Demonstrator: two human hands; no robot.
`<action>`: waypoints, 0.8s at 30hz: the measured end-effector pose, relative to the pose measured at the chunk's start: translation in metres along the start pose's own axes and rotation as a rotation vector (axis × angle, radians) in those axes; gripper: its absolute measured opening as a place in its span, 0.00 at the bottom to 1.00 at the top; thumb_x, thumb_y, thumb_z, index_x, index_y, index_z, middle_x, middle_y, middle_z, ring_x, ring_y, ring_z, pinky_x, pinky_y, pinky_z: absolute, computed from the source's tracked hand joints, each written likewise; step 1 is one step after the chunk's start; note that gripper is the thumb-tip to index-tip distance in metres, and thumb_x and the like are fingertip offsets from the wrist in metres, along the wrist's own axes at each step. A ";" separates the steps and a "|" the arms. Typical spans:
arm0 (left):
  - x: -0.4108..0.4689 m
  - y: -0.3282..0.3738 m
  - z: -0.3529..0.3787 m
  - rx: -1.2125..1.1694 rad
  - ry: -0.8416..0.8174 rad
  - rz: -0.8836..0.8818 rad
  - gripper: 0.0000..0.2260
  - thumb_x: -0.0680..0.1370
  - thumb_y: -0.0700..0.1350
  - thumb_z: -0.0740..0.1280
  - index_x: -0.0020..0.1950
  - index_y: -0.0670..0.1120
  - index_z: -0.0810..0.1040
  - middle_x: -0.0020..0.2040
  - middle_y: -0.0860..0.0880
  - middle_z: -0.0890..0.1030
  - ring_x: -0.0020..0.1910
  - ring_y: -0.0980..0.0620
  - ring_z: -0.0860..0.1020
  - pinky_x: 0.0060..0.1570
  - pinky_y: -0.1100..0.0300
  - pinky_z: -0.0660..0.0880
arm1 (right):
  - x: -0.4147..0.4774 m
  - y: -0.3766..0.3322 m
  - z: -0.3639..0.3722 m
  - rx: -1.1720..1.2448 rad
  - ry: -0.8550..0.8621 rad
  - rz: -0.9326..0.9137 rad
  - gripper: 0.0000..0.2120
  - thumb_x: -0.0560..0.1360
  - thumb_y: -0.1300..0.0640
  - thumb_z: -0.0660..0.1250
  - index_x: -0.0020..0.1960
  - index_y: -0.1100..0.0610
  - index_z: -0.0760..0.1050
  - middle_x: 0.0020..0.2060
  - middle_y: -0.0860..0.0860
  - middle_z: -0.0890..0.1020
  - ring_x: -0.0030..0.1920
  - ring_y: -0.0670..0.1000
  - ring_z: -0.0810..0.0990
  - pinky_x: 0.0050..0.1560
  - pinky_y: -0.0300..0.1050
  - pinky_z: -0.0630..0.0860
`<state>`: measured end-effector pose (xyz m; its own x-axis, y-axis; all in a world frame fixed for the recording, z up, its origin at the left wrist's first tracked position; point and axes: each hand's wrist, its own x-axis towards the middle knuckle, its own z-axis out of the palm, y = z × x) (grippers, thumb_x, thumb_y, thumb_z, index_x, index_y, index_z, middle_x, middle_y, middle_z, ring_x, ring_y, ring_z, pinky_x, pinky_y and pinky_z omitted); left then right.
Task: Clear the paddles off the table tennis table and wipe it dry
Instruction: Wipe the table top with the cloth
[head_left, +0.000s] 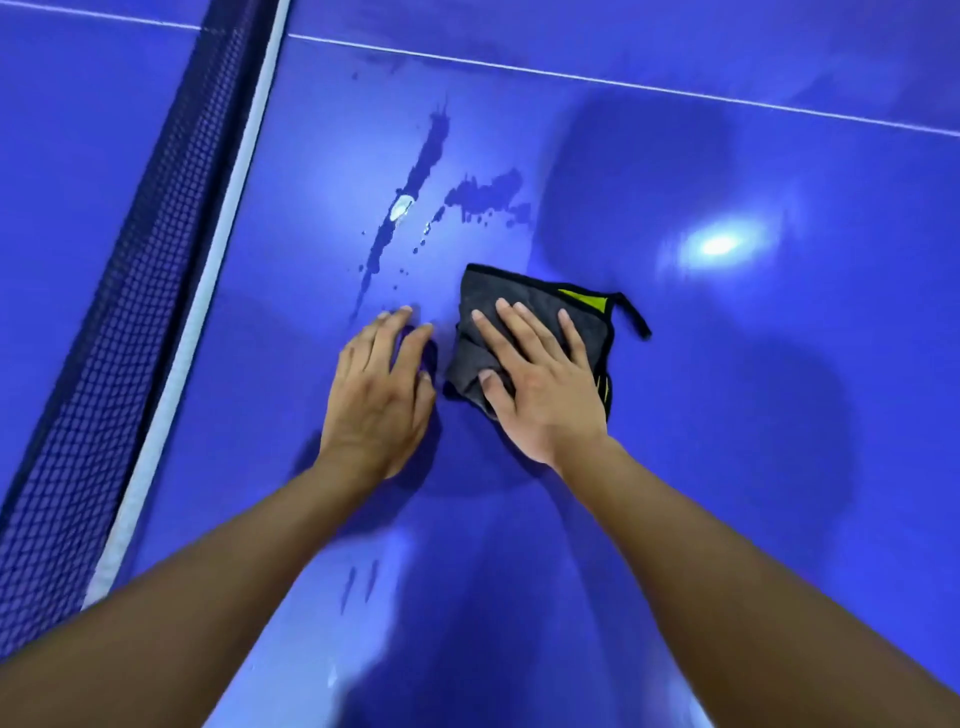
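The blue table tennis table (727, 415) fills the head view. A dark streak and splashes of water (426, 166) lie on it beyond my hands, with smaller drips (358, 582) closer to me. My right hand (540, 384) presses flat on a folded grey cloth (498, 306) with black edging and a yellow-green patch, thumb tucked into a fold. My left hand (379, 395) rests on the bare table just left of the cloth, fingers spread and slightly curled, holding nothing. No paddle is in view.
The dark net (119, 322) with its white top band (218, 249) runs diagonally along the left. A white centre line (623, 83) crosses the table at the far side. A bright lamp reflection (719, 244) shines to the right.
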<state>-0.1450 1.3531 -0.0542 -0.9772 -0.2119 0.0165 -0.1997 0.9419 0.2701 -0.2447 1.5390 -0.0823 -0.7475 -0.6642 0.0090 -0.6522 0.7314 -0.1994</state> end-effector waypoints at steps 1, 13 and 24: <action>0.024 -0.006 0.000 0.001 0.007 -0.002 0.20 0.81 0.42 0.61 0.73 0.40 0.71 0.75 0.39 0.69 0.75 0.38 0.66 0.73 0.45 0.63 | 0.019 0.009 -0.002 -0.002 0.003 0.013 0.28 0.84 0.42 0.50 0.83 0.44 0.54 0.82 0.46 0.57 0.82 0.45 0.52 0.81 0.59 0.48; 0.121 -0.038 0.015 0.015 0.015 -0.114 0.23 0.81 0.49 0.55 0.76 0.45 0.65 0.78 0.43 0.62 0.78 0.40 0.60 0.77 0.45 0.56 | 0.238 0.119 -0.023 -0.035 0.010 0.151 0.28 0.83 0.42 0.47 0.83 0.41 0.53 0.82 0.46 0.57 0.82 0.46 0.53 0.82 0.57 0.44; 0.125 -0.041 0.014 0.017 -0.012 -0.111 0.23 0.81 0.49 0.55 0.77 0.45 0.65 0.78 0.42 0.63 0.78 0.41 0.59 0.77 0.45 0.55 | 0.328 0.146 -0.034 -0.058 -0.014 0.180 0.29 0.83 0.43 0.46 0.83 0.43 0.51 0.83 0.47 0.56 0.82 0.47 0.52 0.82 0.57 0.43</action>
<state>-0.2595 1.2916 -0.0769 -0.9496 -0.3125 -0.0240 -0.3082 0.9171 0.2530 -0.5897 1.4334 -0.0754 -0.8513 -0.5235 -0.0356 -0.5144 0.8460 -0.1399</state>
